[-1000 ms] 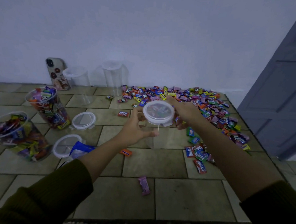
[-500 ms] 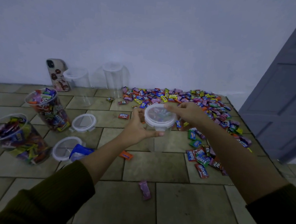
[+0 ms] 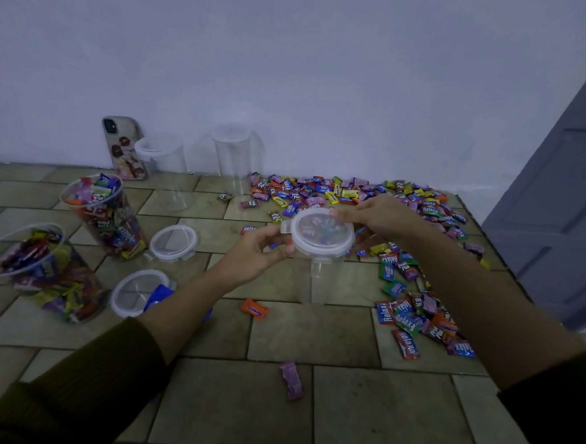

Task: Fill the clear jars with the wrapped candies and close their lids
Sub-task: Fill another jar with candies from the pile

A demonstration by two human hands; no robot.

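A clear jar (image 3: 319, 278) stands at the middle of the tiled surface with a white-rimmed lid (image 3: 322, 232) on its top. My left hand (image 3: 260, 254) grips the lid's left side near an open clip tab. My right hand (image 3: 376, 217) pinches the lid's far right rim. A heap of wrapped candies (image 3: 348, 194) spreads behind and to the right. Two jars full of candies, one at the far left (image 3: 41, 271) and one behind it (image 3: 105, 215), stand without lids. Two loose lids, the farther (image 3: 173, 242) and the nearer (image 3: 136, 293), lie beside them.
Two empty clear jars (image 3: 164, 169) (image 3: 235, 156) stand by the wall, next to a phone (image 3: 123, 148) leaning on it. Stray candies lie in front, an orange one (image 3: 254, 308) and a purple one (image 3: 291, 379). A grey door (image 3: 567, 204) is at the right.
The lidded jar has come slightly nearer and lower in view. Both hands have shifted round the lid's rim, and a clip tab now sticks out at its left.
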